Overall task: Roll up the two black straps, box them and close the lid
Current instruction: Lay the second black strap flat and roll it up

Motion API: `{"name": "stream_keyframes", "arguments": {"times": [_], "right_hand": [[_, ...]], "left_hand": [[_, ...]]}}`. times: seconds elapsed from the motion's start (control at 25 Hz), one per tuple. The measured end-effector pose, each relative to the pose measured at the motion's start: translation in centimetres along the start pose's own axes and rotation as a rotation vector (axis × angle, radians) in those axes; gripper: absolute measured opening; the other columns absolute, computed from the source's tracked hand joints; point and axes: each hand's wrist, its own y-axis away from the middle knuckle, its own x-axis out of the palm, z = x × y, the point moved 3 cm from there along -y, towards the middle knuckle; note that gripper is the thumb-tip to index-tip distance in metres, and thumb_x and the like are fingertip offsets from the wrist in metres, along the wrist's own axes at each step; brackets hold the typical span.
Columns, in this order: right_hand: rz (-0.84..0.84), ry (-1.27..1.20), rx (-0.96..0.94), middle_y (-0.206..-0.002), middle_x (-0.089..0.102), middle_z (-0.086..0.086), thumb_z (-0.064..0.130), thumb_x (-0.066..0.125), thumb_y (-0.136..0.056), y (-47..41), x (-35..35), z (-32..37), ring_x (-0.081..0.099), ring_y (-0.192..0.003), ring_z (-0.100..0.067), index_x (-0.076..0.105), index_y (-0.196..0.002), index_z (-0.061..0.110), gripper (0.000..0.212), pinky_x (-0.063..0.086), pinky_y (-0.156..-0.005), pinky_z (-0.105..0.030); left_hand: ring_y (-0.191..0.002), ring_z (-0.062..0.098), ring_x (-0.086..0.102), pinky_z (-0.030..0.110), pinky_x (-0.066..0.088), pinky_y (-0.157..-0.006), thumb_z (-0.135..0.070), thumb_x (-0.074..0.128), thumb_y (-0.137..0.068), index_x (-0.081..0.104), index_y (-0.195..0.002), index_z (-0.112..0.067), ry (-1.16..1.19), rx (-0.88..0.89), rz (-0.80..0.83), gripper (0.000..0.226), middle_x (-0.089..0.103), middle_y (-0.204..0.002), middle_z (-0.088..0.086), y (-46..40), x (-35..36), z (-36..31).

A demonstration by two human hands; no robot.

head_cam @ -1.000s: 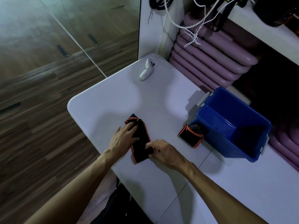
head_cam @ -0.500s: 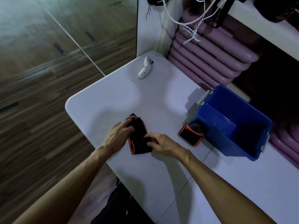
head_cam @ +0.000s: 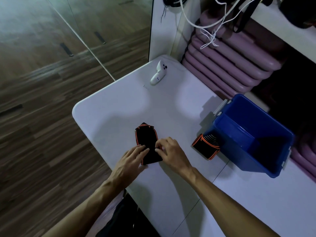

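Since a second earlier both hands had drawn closer together over the near end of the black strap [head_cam: 147,142], and the strap's near edge had been turned up toward them. The left hand [head_cam: 130,160] lay on the strap's near left corner, fingers fairly straight and pressing down on the fabric. The right hand [head_cam: 171,153] sat at the near right edge, its fingertips curled in and pinching the orange-trimmed border — the strap's bulk ran away from both hands toward the far side of the white table [head_cam: 119,106]. The second strap [head_cam: 205,146], already rolled, rested well to the right, touching the wall of the open blue box [head_cam: 248,159]. A white controller [head_cam: 158,73] lay at the table's far edge — well apart from the work.
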Motion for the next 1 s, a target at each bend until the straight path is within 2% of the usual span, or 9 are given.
{"name": "stream_keyframes", "arguments": {"times": [0.12, 0.2, 0.28, 0.44, 0.68, 0.76, 0.84, 0.92, 1.0], "right_hand": [[-0.022, 0.157, -0.105, -0.134, 0.049, -0.004, 0.043, 0.060, -0.091, 2.0, 0.9, -0.8, 0.046, -0.111, -0.023, 0.058, -0.123, 0.025, 0.037, 0.049, -0.087, -0.032], [0.016, 0.253, -0.171, -0.141, 0.046, -0.005, 0.041, 0.070, -0.084, 2.6, 1.4, -1.2, 0.047, -0.112, -0.025, 0.051, -0.132, 0.022, 0.056, 0.052, -0.086, -0.035], [-0.026, 0.285, -0.194, -0.139, 0.049, -0.006, 0.030, 0.073, -0.082, 2.3, 1.5, -1.1, 0.050, -0.108, -0.027, 0.052, -0.131, 0.018, 0.055, 0.056, -0.081, -0.042], [-0.060, 0.307, -0.237, -0.135, 0.054, -0.007, 0.023, 0.072, -0.084, 1.4, 1.6, -0.8, 0.051, -0.111, -0.028, 0.057, -0.128, 0.013, 0.048, 0.055, -0.082, -0.045], [0.038, 0.280, -0.301, -0.126, 0.061, -0.005, 0.042, 0.053, -0.091, 0.4, 0.0, -0.9, 0.053, -0.108, -0.026, 0.057, -0.131, 0.011, 0.051, 0.052, -0.084, -0.042], [0.095, 0.221, -0.236, -0.122, 0.064, -0.004, 0.040, 0.054, -0.095, -0.9, -0.5, -0.6, 0.052, -0.105, -0.022, 0.054, -0.135, 0.013, 0.048, 0.049, -0.086, -0.037], [0.146, 0.048, -0.094, -0.116, 0.065, -0.002, 0.037, 0.054, -0.097, -2.4, -0.9, -0.5, 0.051, -0.100, -0.017, 0.054, -0.135, 0.017, 0.043, 0.042, -0.084, -0.028], [0.114, -0.137, 0.061, -0.104, 0.066, 0.002, 0.039, 0.055, -0.097, -3.7, -1.1, -0.2, 0.056, -0.090, -0.015, 0.058, -0.128, 0.021, 0.036, 0.041, -0.076, -0.024], [0.037, -0.239, 0.179, -0.094, 0.066, 0.000, 0.038, 0.059, -0.095, -4.4, -0.8, 0.0, 0.062, -0.081, -0.014, 0.055, -0.120, 0.020, 0.031, 0.046, -0.067, -0.024]], "left_hand": [[-0.116, 0.031, 0.048, 0.042, 0.054, -0.086, -0.032, 0.080, -0.072, 0.055, -0.127, -0.005, -0.132, 0.001, -0.085, 0.066, 0.051, -0.127, 0.015, -0.2, 0.0, 0.1], [-0.114, 0.032, 0.049, 0.043, 0.053, -0.086, -0.036, 0.069, -0.081, 0.049, -0.133, -0.003, -0.222, 0.042, -0.110, 0.064, 0.050, -0.128, 0.016, 0.3, 0.3, 0.0], [-0.115, 0.034, 0.052, 0.044, 0.051, -0.088, -0.042, 0.057, -0.087, 0.042, -0.138, -0.003, -0.287, 0.031, -0.075, 0.066, 0.052, -0.131, 0.017, 0.7, 0.8, 0.0], [-0.111, 0.036, 0.056, 0.043, 0.053, -0.082, -0.044, 0.073, -0.074, 0.044, -0.136, -0.001, -0.324, -0.014, -0.036, 0.081, 0.054, -0.128, 0.018, 0.2, 0.8, 0.1], [-0.090, 0.027, 0.061, 0.035, 0.054, -0.073, -0.039, 0.074, -0.074, 0.053, -0.128, 0.000, -0.174, -0.040, -0.092, 0.069, 0.060, -0.106, 0.013, -1.4, -1.2, -0.3], [-0.088, 0.027, 0.062, 0.036, 0.051, -0.076, -0.036, 0.062, -0.083, 0.050, -0.130, -0.005, -0.004, -0.087, -0.084, 0.058, 0.062, -0.103, 0.011, -1.8, -2.0, 0.4], [-0.087, 0.025, 0.061, 0.035, 0.049, -0.075, -0.037, 0.055, -0.089, 0.050, -0.125, -0.013, 0.229, -0.224, -0.033, 0.043, 0.064, -0.102, 0.006, -2.5, -2.8, 1.5], [-0.086, 0.023, 0.060, 0.034, 0.046, -0.072, -0.039, 0.055, -0.091, 0.054, -0.115, -0.016, 0.310, -0.349, 0.003, 0.034, 0.065, -0.097, 0.004, -4.0, -2.9, 2.9], [-0.095, 0.023, 0.055, 0.031, 0.042, -0.078, -0.039, 0.057, -0.089, 0.061, -0.106, -0.013, 0.338, -0.439, 0.036, 0.031, 0.059, -0.099, 0.005, -5.6, -2.5, 4.2]]}}
